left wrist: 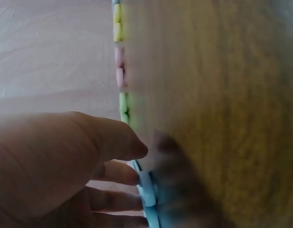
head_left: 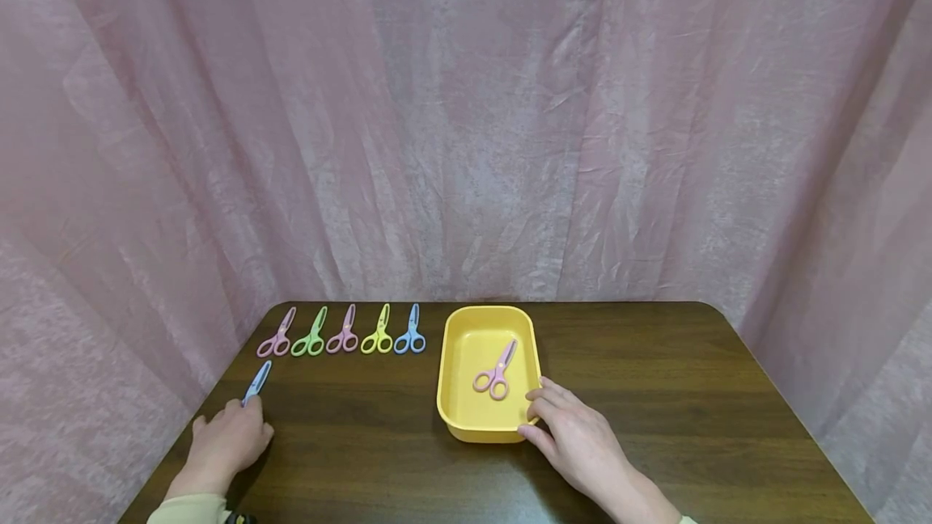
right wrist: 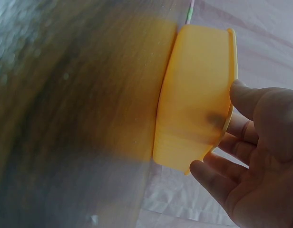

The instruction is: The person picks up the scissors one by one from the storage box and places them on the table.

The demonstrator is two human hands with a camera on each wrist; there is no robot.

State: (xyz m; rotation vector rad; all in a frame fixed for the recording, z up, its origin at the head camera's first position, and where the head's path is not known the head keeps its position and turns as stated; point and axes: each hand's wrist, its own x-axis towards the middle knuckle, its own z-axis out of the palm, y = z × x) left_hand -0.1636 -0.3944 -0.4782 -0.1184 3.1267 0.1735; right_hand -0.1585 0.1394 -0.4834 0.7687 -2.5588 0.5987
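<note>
On the left of the table, my left hand (head_left: 228, 439) reaches over light-blue scissors (head_left: 256, 382), whose blades point away from me. The left wrist view shows the fingertips touching the handle loops, with the thumb apart from them. My right hand (head_left: 578, 439) holds the near right corner of a yellow plastic box (head_left: 484, 435) by its rim, fingers and thumb about the edge. Inside the box lies a pair of pink scissors (head_left: 497, 372). In the right wrist view the box (right wrist: 196, 95) stands on the table.
A row along the far left holds pink scissors (head_left: 275, 344), green scissors (head_left: 309, 342), more pink scissors (head_left: 343, 340), yellow scissors (head_left: 378, 340) and blue scissors (head_left: 411, 340). The brown wooden table (head_left: 655, 378) ends at a pink curtain (head_left: 480, 144).
</note>
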